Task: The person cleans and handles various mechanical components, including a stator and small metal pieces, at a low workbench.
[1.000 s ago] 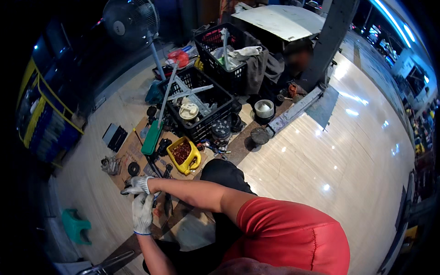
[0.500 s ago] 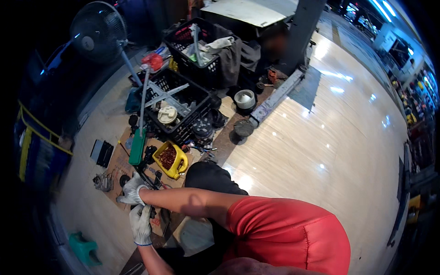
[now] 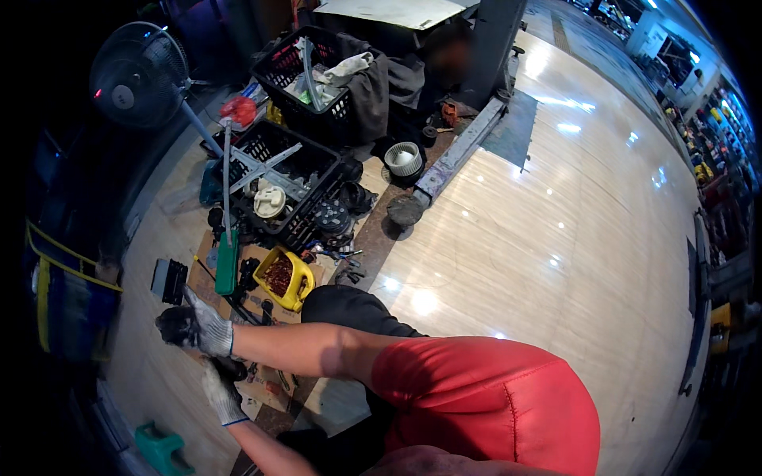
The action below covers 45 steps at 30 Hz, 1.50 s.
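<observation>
My right hand (image 3: 198,325), in a white glove, reaches left across my body, beside a black panel-like item (image 3: 169,282). Its front is very dark, and I cannot tell glove from object there. My left hand (image 3: 220,389), also gloved, is lower and curled at a dark item (image 3: 231,368) that I cannot make out. Both are over cardboard (image 3: 270,387) strewn with tools and parts. Just beyond lie a green-ended pole (image 3: 226,266) and a yellow cut-open jug (image 3: 295,282) full of small rusty-coloured pieces.
Two black crates (image 3: 290,214) of parts, a standing fan (image 3: 139,79) and a white blower wheel (image 3: 402,163) stand ahead. A steel lift arm (image 3: 456,155) runs to a post (image 3: 488,55). A green stool (image 3: 159,444) is lower left, a yellow-framed rack (image 3: 44,301) far left.
The view has shifted. My right hand has moved left and up, away from my left hand, toward the black panel-like item. My left hand has moved slightly left.
</observation>
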Tool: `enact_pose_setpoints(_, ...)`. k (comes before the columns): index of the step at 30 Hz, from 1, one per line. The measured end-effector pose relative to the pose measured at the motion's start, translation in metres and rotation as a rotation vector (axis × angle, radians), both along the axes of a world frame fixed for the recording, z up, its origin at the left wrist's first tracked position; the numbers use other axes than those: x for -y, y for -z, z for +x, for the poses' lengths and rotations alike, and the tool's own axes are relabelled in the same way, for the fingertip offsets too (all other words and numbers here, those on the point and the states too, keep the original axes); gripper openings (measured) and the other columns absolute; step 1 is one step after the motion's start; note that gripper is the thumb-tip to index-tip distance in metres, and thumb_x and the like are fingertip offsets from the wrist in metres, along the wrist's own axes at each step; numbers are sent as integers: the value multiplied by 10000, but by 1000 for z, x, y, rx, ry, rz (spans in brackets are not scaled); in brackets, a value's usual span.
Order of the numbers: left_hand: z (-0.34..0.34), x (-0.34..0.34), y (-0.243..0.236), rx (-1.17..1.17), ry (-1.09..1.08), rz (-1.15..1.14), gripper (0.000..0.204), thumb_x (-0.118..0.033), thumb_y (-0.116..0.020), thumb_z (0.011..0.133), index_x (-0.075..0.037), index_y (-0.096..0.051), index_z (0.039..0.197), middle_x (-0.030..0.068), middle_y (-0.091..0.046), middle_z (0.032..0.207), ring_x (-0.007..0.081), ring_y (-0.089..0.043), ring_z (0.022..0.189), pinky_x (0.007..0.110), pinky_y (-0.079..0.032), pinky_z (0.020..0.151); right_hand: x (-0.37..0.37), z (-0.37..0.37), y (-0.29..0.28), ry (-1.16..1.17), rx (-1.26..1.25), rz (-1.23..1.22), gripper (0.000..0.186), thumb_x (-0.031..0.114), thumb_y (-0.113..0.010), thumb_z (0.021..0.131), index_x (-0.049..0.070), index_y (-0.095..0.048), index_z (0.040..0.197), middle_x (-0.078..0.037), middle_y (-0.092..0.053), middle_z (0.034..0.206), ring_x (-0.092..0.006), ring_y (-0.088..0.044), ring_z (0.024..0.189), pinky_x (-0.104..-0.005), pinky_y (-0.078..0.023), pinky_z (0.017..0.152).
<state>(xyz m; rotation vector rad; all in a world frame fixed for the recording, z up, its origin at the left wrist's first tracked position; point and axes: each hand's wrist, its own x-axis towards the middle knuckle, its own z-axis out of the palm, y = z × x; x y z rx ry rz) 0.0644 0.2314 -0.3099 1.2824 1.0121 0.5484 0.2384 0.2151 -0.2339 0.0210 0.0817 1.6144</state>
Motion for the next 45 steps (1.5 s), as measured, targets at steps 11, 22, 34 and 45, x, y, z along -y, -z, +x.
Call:
enact_pose_setpoints(11,15,-32,74,681,-41,-557,745,-543,-523,956,-41,-336,1473,107,-395,1486,260,-393,1347,415,-312,1144,24,7,-16,-5,-250,-78,756,773,-461,843,38,-639,829,-147,-671,847,-286,-616,662,-421,-526,601)
enact_pose_setpoints(22,16,-9,57,124,-88,-163,532,-477,-570,968,10,-546,1183,119,-576,1116,219,-576,946,345,-491,786,0,21,9,105,-166,128,790,785,-464,839,144,-483,1301,-133,-579,1172,-318,-576,1004,-474,-490,775)
enact_pose_setpoints(34,63,84,-30,-277,334,392,445,-323,-507,1001,31,-517,731,27,-506,655,105,-424,611,332,-350,547,39,31,-1,-11,394,131,951,761,-443,858,147,-213,1546,-182,-444,1410,-310,-568,1032,-510,-475,757)
enact_pose_setpoints(45,27,49,-22,-355,126,473,535,-453,-398,1017,35,-613,986,127,-654,846,210,-580,772,370,-458,756,43,29,-17,243,1526,-115,399,353,-658,857,-41,-671,923,-201,-698,905,-301,-685,797,-392,-530,696)
